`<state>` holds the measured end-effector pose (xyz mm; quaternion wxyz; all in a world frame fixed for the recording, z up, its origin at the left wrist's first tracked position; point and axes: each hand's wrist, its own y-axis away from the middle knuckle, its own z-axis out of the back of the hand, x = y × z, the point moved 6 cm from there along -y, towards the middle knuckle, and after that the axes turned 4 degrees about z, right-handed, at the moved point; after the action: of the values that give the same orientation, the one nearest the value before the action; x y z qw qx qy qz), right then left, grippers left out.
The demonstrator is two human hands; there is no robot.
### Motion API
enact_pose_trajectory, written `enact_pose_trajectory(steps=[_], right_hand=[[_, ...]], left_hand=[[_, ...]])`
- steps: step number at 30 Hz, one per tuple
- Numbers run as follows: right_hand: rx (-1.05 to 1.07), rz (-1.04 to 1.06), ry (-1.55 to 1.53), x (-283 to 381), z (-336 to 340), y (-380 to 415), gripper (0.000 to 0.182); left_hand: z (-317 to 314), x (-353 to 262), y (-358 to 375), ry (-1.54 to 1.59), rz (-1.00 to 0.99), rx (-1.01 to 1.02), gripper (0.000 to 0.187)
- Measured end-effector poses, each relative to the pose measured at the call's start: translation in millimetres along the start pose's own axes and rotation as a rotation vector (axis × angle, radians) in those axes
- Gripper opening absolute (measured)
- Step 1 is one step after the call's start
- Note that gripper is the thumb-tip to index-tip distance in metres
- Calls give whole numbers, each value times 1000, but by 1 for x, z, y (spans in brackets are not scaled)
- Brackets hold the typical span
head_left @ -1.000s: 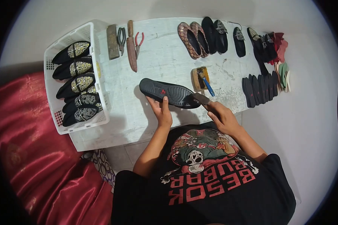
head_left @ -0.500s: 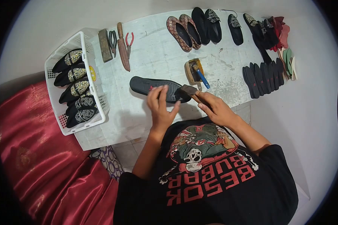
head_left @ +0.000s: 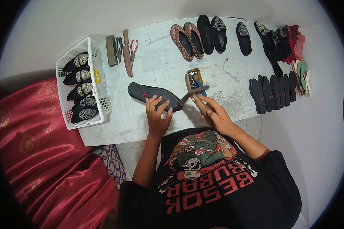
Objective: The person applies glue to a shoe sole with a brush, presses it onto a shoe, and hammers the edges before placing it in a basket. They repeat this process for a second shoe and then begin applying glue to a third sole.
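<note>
A black shoe point(head_left: 135, 90) lies upside down on the table, its sole facing up with a small red mark. My left hand point(head_left: 158, 120) rests at its near edge, fingers spread and fingertips on the sole. My right hand point(head_left: 219, 119) grips the wooden handle of a hammer point(head_left: 199, 104). The hammer's dark head is raised near the right end of the shoe; in this view one tip overlaps the shoe's end, and contact cannot be told. Behind the hammer sits a small glue container point(head_left: 193, 75) with a blue-handled brush point(head_left: 198, 82) in it, partly hidden.
A white basket point(head_left: 100, 97) of decorated black shoes stands at left. Along the back lie a block point(head_left: 111, 51), a knife point(head_left: 127, 57), red-handled pliers point(head_left: 133, 51) and patterned shoes point(head_left: 176, 38). Several black soles point(head_left: 259, 97) line the right side. Red cloth point(head_left: 34, 152) drapes at left.
The hammer has lifted and turned, its head now further from the sole. My left hand has shifted slightly left and down along the shoe. The whole view has tilted a little.
</note>
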<state>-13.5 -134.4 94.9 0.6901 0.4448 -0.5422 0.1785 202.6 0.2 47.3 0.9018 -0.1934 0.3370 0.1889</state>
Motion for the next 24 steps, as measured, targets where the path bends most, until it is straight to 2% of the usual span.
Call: enact_pose_trajectory(steps=[2,4,7,10,14,19,22,24], right_hand=[[-45,237,76,-26,18,17,46],[-118,227,261,-50,41,45,43],[-427,284,321,-117,87,69,41],[-527,183,696,-169,131,71,39],[-436,91,831,-210,142,59,37],[-456,46,858,-226,128,45,34],[-687,211,944,-193,121,55,30],[-585,369,797,-159,106,49,27]], left_hand=[[0,-2,-3,-1,-23,-17,37],[0,-6,0,-5,-34,-37,35],[-6,0,9,-32,-20,-55,34],[-9,1,9,-43,-14,-74,31],[-6,0,10,-28,-9,-73,27],[-4,-2,9,-29,-20,-47,24],[-2,0,6,-54,-7,-34,24],[1,-2,0,-44,3,-32,24]])
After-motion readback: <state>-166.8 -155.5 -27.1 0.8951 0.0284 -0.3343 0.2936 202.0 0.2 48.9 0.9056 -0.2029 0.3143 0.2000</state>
